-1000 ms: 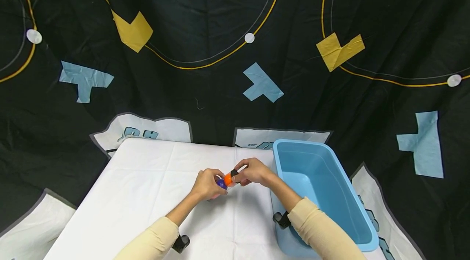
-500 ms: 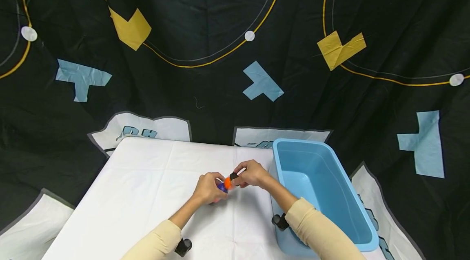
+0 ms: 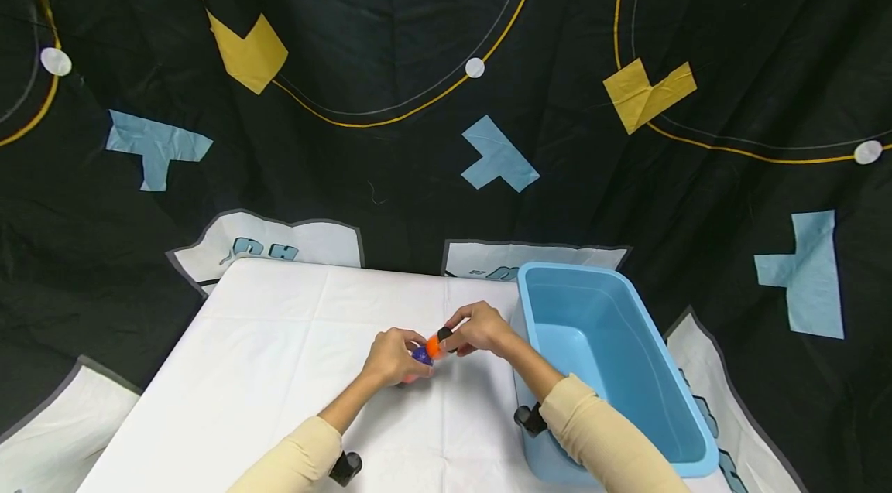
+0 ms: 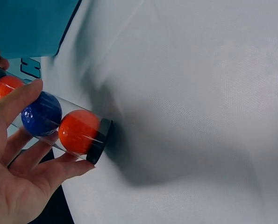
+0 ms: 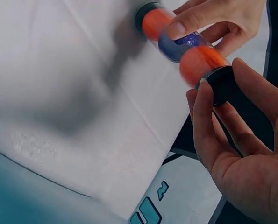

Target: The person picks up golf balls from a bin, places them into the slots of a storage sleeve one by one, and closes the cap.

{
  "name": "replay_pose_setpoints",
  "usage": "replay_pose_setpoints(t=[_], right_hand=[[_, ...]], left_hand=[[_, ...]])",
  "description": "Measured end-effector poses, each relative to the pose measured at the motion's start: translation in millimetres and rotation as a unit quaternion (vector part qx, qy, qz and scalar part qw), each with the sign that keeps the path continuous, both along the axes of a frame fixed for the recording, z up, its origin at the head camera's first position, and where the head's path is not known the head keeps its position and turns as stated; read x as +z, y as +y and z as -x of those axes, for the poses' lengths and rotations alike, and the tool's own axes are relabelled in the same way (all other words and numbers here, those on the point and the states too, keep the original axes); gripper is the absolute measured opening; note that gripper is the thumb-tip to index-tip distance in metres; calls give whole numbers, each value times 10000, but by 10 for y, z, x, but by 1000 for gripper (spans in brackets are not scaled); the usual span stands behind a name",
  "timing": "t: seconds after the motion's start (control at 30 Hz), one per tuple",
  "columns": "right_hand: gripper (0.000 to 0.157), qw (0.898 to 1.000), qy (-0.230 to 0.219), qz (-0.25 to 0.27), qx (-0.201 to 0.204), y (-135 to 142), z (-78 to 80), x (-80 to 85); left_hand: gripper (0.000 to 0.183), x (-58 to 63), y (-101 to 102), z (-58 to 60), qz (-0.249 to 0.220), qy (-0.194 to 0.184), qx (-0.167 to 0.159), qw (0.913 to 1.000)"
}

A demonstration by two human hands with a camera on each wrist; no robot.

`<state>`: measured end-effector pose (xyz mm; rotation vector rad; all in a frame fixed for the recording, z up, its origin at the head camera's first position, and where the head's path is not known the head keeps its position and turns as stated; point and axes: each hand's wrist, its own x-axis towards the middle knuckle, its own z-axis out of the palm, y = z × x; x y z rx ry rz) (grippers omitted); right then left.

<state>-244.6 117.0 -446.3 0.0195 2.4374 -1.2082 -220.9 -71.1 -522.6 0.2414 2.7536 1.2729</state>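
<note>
A clear tube [image 4: 59,102] with a black cap at each end holds two orange balls and a blue ball [image 4: 41,114] between them. My left hand [image 3: 392,357] grips the tube around its middle, thumb on one side and fingers on the other, as the left wrist view shows. The fingers of my right hand [image 3: 479,328] pinch the black cap [image 5: 218,84] at the tube's right end, next to an orange ball [image 5: 199,65]. The other black cap [image 4: 100,141] is free of both hands. The tube is held tilted above the white table.
A light blue plastic tub [image 3: 528,315] stands at the table's right side, under my right forearm. The white-covered table [image 3: 279,385] spreads out to the left. Behind it hangs a black cloth [image 3: 390,191] with yellow and blue tape marks.
The hands and the tube have dipped very slightly in the head view. Both hands keep their hold on the tube and its cap.
</note>
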Motion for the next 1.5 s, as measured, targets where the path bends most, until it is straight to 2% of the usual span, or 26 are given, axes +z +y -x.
replay_pose_setpoints(t=[0.3,0.63,1.5], right_hand=[[28,9996,-145,171,-199,3,14,-22],[28,9995,-131,205,-223,-23,28,-12],[24,9995,-56,-26,-317,-103,51,20]], left_hand=[[43,-27,-6,4,-93,-57,32,9999],[44,-44,-21,-9,-161,-14,96,9998],[46,-41,-24,-14,-222,-118,253,9994]])
